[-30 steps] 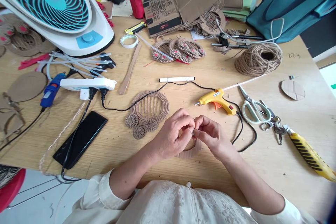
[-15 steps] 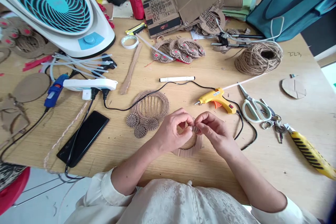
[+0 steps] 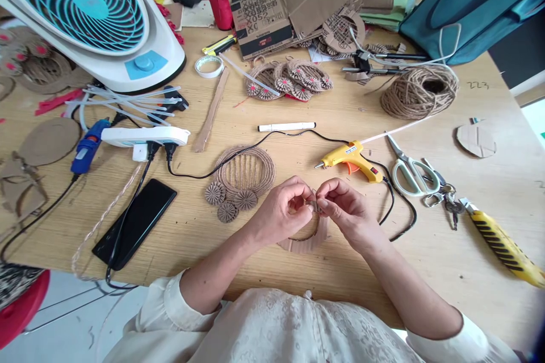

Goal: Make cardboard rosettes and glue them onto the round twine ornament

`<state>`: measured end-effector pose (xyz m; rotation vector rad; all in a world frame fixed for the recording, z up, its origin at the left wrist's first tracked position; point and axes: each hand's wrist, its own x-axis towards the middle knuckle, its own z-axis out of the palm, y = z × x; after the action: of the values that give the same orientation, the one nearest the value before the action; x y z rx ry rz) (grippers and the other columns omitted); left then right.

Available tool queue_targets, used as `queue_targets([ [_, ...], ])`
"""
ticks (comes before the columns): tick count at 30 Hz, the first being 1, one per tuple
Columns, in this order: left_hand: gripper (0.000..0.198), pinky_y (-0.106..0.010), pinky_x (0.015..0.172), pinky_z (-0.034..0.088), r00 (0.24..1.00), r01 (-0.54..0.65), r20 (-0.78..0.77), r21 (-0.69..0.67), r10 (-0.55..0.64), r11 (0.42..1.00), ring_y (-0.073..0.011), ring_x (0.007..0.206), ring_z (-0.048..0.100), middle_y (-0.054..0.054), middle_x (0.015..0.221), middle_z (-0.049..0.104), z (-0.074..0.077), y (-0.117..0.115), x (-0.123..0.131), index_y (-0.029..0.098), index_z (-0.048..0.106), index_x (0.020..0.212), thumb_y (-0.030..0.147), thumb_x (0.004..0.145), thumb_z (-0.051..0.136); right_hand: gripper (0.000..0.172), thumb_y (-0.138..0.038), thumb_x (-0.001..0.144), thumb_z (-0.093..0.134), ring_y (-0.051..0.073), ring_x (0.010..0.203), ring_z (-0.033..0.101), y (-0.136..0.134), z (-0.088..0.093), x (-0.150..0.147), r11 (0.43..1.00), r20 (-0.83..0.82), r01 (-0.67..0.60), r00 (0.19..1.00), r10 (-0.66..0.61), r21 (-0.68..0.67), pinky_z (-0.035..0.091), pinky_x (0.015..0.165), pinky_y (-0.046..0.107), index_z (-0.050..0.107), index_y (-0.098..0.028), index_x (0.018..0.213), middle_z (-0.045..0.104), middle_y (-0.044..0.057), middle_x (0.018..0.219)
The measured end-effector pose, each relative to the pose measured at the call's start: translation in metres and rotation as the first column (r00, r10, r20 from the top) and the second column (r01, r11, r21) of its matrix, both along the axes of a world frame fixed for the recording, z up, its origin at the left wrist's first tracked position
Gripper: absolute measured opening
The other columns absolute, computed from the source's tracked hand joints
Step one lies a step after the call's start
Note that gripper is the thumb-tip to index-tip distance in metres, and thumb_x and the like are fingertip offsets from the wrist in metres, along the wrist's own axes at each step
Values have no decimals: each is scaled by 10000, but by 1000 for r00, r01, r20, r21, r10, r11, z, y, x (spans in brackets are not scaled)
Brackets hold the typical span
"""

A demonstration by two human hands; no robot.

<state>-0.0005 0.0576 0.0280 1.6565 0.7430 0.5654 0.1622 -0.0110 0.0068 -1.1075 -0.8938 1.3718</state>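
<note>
My left hand [image 3: 283,211] and my right hand [image 3: 346,212] meet fingertip to fingertip over the wooden table [image 3: 264,272], both pinching the top of a cardboard ring [image 3: 304,244]. The ring's lower arc shows below my fingers; the pinched spot is mostly hidden. Just left lies a twine-wrapped ring with three small rosettes [image 3: 238,178]. A yellow glue gun [image 3: 351,160] lies just beyond my right hand.
Scissors [image 3: 411,173], keys [image 3: 447,201] and a yellow utility knife [image 3: 502,247] lie to the right. A black phone [image 3: 136,221], power strip [image 3: 145,136] and blue glue gun [image 3: 87,144] are left. A fan [image 3: 85,17], twine ball [image 3: 419,93], marker [image 3: 286,126] and cardboard boxes [image 3: 298,0] stand further back.
My hands rose slightly with the ring, showing more of its lower arc. The fingers shifted a little at the pinch point. Nothing else on the table moved.
</note>
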Motion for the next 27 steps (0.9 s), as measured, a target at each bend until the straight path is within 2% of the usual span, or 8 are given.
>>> queue_targets([
  [7, 75, -241, 643, 433, 1000, 5, 24, -57, -4, 998, -118, 737, 537, -20, 854, 572, 0, 0, -1, 149, 613, 774, 146, 825, 558, 182, -348, 856, 756, 88, 661, 492, 1, 1, 1, 1000, -8, 12, 1000, -12, -14, 429, 604, 206, 635, -222, 907, 584, -15, 771],
  [13, 86, -237, 637, 420, 1000, 5, 5, -20, -5, 1000, -106, 698, 504, -1, 806, 548, 2, -1, -1, 153, 590, 743, 86, 779, 552, 167, -344, 869, 744, 89, 672, 487, -1, 2, -1, 1000, 24, 0, 1000, 0, -4, 424, 610, 202, 639, -221, 911, 572, -14, 758],
  [22, 121, -232, 645, 436, 999, -13, 31, 11, 12, 1000, -108, 724, 543, -11, 839, 586, -4, -1, -1, 156, 609, 744, 91, 827, 548, 182, -354, 863, 747, 95, 681, 488, -1, 2, -1, 1000, 20, 1, 1000, -1, -6, 432, 607, 204, 636, -221, 916, 565, -10, 772],
  [27, 111, -233, 654, 432, 999, -21, 23, -39, 22, 999, -113, 738, 538, -10, 836, 571, -1, 0, 0, 156, 598, 751, 104, 834, 547, 172, -353, 873, 732, 102, 691, 497, -2, 2, 0, 1000, 6, -22, 1000, 22, -10, 455, 614, 210, 635, -230, 945, 565, -9, 797],
])
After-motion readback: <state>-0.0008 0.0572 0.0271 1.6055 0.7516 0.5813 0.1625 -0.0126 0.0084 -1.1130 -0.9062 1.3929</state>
